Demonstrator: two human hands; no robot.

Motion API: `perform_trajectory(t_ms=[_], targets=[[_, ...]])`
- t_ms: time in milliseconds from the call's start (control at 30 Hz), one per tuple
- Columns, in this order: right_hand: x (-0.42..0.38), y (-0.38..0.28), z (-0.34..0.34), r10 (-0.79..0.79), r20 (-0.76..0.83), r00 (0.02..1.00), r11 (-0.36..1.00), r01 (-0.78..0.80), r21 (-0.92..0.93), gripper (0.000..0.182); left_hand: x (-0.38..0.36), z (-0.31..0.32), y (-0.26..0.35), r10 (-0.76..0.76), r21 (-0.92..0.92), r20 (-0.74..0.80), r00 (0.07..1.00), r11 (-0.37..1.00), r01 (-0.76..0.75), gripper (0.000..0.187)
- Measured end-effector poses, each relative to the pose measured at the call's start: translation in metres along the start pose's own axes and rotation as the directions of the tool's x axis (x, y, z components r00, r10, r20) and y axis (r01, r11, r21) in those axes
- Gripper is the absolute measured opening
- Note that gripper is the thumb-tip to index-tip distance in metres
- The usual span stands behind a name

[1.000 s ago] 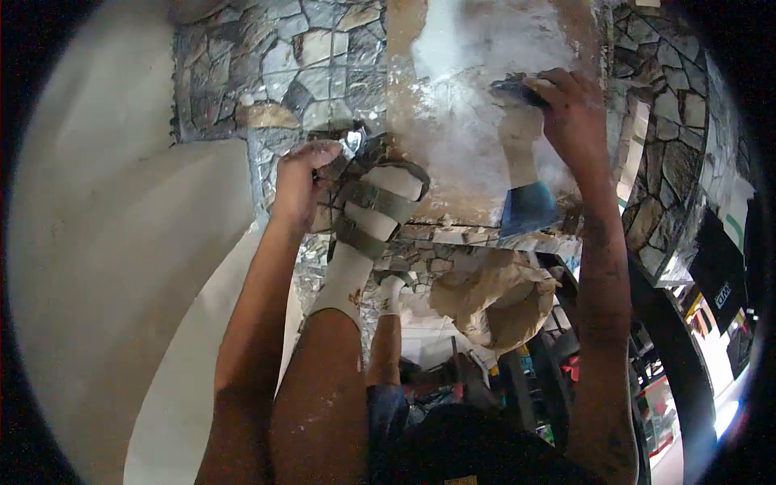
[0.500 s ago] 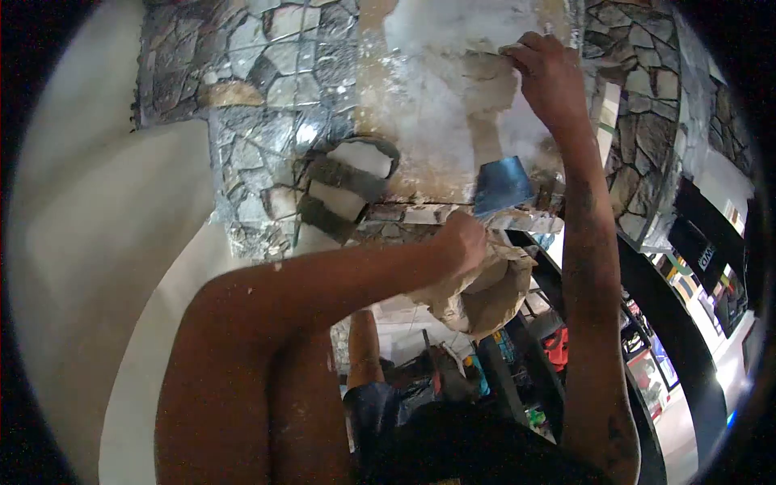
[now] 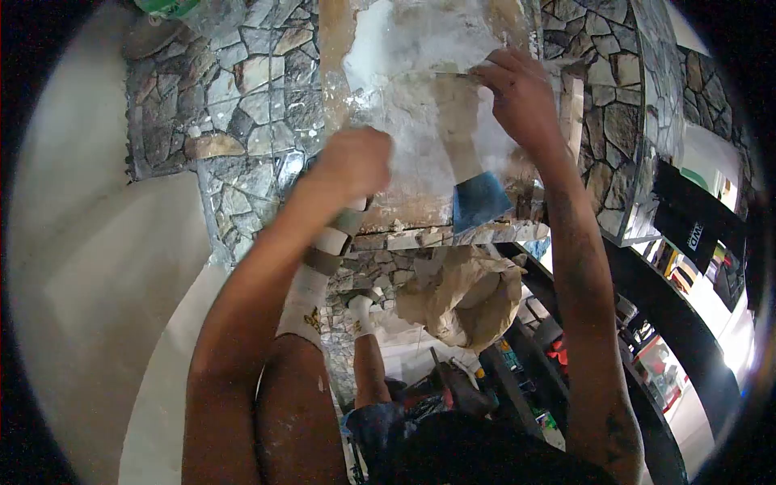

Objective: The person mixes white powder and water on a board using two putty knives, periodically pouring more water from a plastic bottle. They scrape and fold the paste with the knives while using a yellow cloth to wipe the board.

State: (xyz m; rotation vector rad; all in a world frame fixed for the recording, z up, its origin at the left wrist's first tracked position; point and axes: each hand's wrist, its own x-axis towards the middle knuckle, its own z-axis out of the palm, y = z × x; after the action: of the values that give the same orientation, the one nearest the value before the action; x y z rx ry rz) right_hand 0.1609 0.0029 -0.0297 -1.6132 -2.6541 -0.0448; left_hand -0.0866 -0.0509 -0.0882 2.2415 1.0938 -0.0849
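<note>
My right hand [image 3: 517, 89] is closed in a pinch on a thin flat piece [image 3: 454, 74], seen nearly edge-on, over a wooden board [image 3: 388, 214]. A white-grey smear [image 3: 404, 105] covers much of the board, with a tan strip running down from the pinched piece. At the strip's lower end lies a blue, flat, four-sided sheet [image 3: 479, 202] near the board's front edge. Over the board's left edge is my left hand [image 3: 356, 162], blurred and seemingly curled; its fingers and anything in them cannot be made out. An open brown paper bag [image 3: 477, 303] stands below the board.
Stone-patterned surfaces [image 3: 259, 89] flank the board. My foot in a striped slide sandal [image 3: 331, 241] is just below my left hand. A pale wall [image 3: 105, 267] rises at left. Dark rails [image 3: 671, 299] and cluttered shelves are at right. Something green [image 3: 166, 6] shows at top left.
My left hand has left the paper bag's rim and moved up and left over the board. The view has shifted; my right hand still pinches the thin piece.
</note>
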Motion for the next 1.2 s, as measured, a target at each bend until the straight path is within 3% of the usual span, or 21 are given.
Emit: perform_trajectory(t_ms=[67, 133, 200, 233, 333, 400, 433, 467, 533, 567, 600, 633, 733, 833, 933, 1033, 1133, 1200], targets=[[0.003, 0.004, -0.003, 0.088, -0.018, 0.996, 0.994, -0.086, 0.067, 0.019, -0.003, -0.029, -0.021, -0.199, 0.057, 0.008, 0.98, 0.978, 0.198, 0.023], [0.011, 0.011, -0.005, 0.234, 0.0, 0.972, 0.954, -0.229, 0.192, 0.022, -0.002, -0.036, -0.057, -0.456, -0.188, -0.121, 0.882, 0.883, 0.43, 0.023], [0.032, 0.04, 0.007, 0.207, -0.106, 0.973, 0.939, -0.167, 0.3, 0.025, -0.003, -0.019, -0.098, -0.578, -0.255, -0.46, 0.674, 0.813, 0.524, 0.023], [0.045, 0.058, 0.017, 0.2, -0.156, 0.967, 0.927, -0.135, 0.349, 0.026, 0.0, -0.006, -0.111, -0.607, -0.305, -0.596, 0.526, 0.777, 0.551, 0.023], [0.091, 0.108, 0.06, 0.208, -0.133, 0.969, 0.875, -0.124, 0.468, 0.033, 0.002, 0.013, -0.121, -0.499, -0.207, -0.734, 0.459, 0.81, 0.549, 0.022], [0.126, 0.118, 0.064, 0.191, 0.031, 0.981, 0.851, -0.182, 0.492, 0.028, 0.008, 0.014, -0.117, -0.429, -0.119, -0.793, 0.432, 0.804, 0.582, 0.019], [0.139, 0.124, 0.075, 0.181, 0.121, 0.976, 0.834, -0.218, 0.508, 0.026, 0.007, 0.013, -0.112, -0.395, -0.07, -0.813, 0.427, 0.795, 0.602, 0.017], [0.152, 0.128, 0.088, 0.135, 0.108, 0.985, 0.756, -0.173, 0.632, 0.027, 0.003, 0.01, -0.111, -0.496, -0.173, -0.726, 0.476, 0.802, 0.571, 0.017], [0.181, 0.141, 0.119, 0.037, 0.044, 0.998, 0.556, -0.057, 0.829, 0.029, 0.006, 0.009, -0.116, -0.427, -0.11, -0.765, 0.482, 0.824, 0.555, 0.016], [0.189, 0.14, 0.13, 0.074, -0.021, 0.997, 0.621, -0.03, 0.783, 0.028, 0.008, 0.01, -0.117, -0.394, -0.08, -0.782, 0.483, 0.832, 0.549, 0.016], [0.198, 0.133, 0.134, 0.105, -0.088, 0.991, 0.684, -0.008, 0.73, 0.027, 0.011, 0.01, -0.117, -0.56, -0.287, -0.719, 0.413, 0.779, 0.557, 0.016], [0.204, 0.127, 0.138, 0.135, -0.152, 0.979, 0.743, 0.001, 0.67, 0.026, 0.009, 0.009, -0.118, -0.546, -0.235, -0.708, 0.449, 0.781, 0.579, 0.017], [0.23, 0.103, 0.118, -0.079, -0.022, 0.997, 0.937, 0.082, 0.34, 0.028, 0.008, 0.009, -0.114, -0.521, -0.126, -0.671, 0.527, 0.781, 0.612, 0.018], [0.234, 0.062, 0.077, -0.055, 0.309, 0.95, 0.805, -0.141, 0.577, 0.033, 0.01, 0.009, -0.118, -0.506, -0.083, -0.679, 0.531, 0.772, 0.63, 0.02], [0.244, 0.04, 0.095, -0.199, 0.173, 0.965, 0.913, 0.119, 0.391, 0.031, 0.008, 0.011, -0.117, -0.511, -0.097, -0.68, 0.525, 0.773, 0.627, 0.023], [0.235, 0.011, 0.1, -0.274, 0.258, 0.927, 0.904, 0.156, 0.399, 0.034, 0.009, 0.017, -0.121, -0.539, -0.147, -0.679, 0.498, 0.765, 0.627, 0.028], [0.22, -0.012, 0.122, -0.577, -0.007, 0.817, 0.762, 0.541, 0.356, 0.03, 0.011, 0.022, -0.125, -0.47, -0.107, -0.734, 0.49, 0.793, 0.6, 0.025], [0.204, -0.027, 0.119, -0.64, 0.08, 0.765, 0.714, 0.552, 0.431, 0.025, 0.01, 0.01, -0.117, -0.467, -0.091, -0.721, 0.512, 0.797, 0.598, 0.024]])
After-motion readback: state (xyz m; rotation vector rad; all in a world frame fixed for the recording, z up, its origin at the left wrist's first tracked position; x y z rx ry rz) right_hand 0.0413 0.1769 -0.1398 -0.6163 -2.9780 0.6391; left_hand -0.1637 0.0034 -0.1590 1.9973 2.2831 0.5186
